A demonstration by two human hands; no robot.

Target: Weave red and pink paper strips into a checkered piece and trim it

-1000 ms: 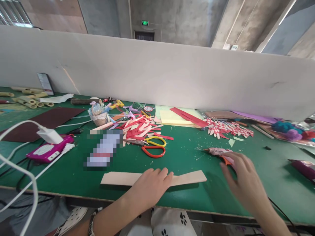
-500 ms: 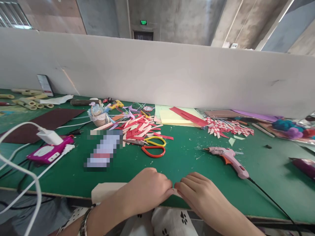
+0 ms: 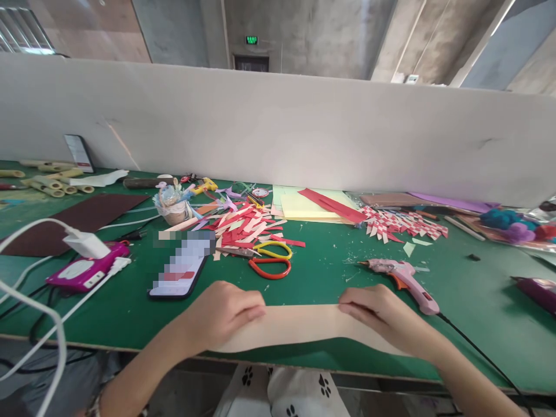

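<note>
A pale peach paper strip (image 3: 302,324) stretches between my two hands above the table's front edge. My left hand (image 3: 223,315) pinches its upper edge on the left, thumb and fingers pressed together. On the right, my right hand (image 3: 376,313) grips the same strip, whose end runs on beneath the palm. Beyond the hands lie scissors (image 3: 271,267) with one yellow and one red handle loop. A pink glue gun (image 3: 406,281) rests to the right of them, and a phone (image 3: 185,269) lies left of the scissors.
Red and pale paper strips (image 3: 247,226) are heaped behind the scissors. Woven red-and-white paper (image 3: 402,223) and yellow sheets (image 3: 310,207) lie farther back. A magenta power strip (image 3: 89,269) with white cables sits left. A white partition (image 3: 278,127) stands along the back.
My hands have moved apart from close together, spreading the peach paper strip out between them. Its left end no longer sticks out beside my left forearm.
</note>
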